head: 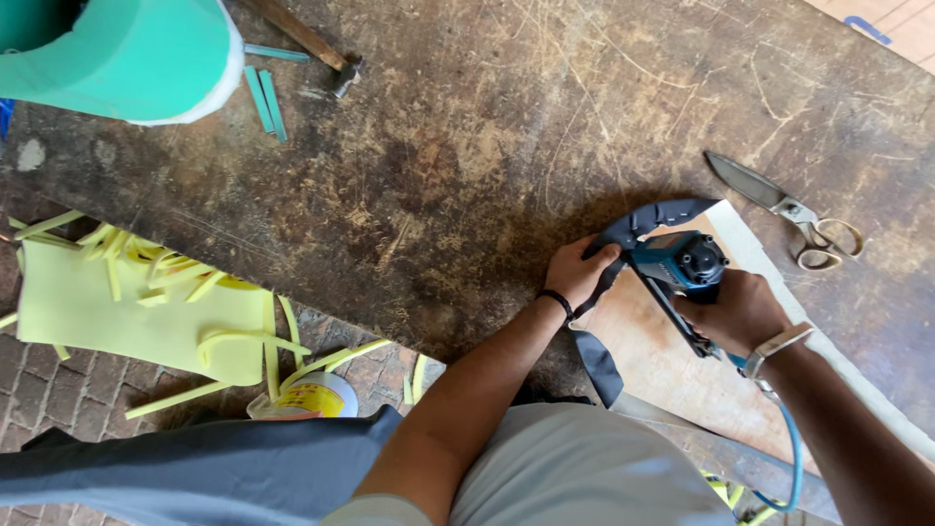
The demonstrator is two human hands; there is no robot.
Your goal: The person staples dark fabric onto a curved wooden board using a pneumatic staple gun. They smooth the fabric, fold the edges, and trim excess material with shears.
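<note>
The right hand (732,312) is wrapped around the grip of a blue pneumatic staple gun (682,268), its fingers closed tight on the tool, and a light blue air hose (791,448) curls down from the tool past the wrist. The gun's nose rests against a dark fabric strip (648,219) that curves along the edge of a plywood panel (662,365) lying on the worn, scratched counter (467,146). The left hand (577,273) presses on this strip just beside the gun, fingers bent and pinching the fabric down at the panel's corner; a loose end of the dark fabric hangs off below the wrist. Well apart to the right, a pair of large scissors (789,209) lies on the counter. At the far edge sit a hammer (312,44), two thin teal strips (265,102) and a roll of teal foam (127,54). Below the counter's near edge, a sheet of yellow foam (136,312) with yellow offcuts lies over a brick floor (58,390).
</note>
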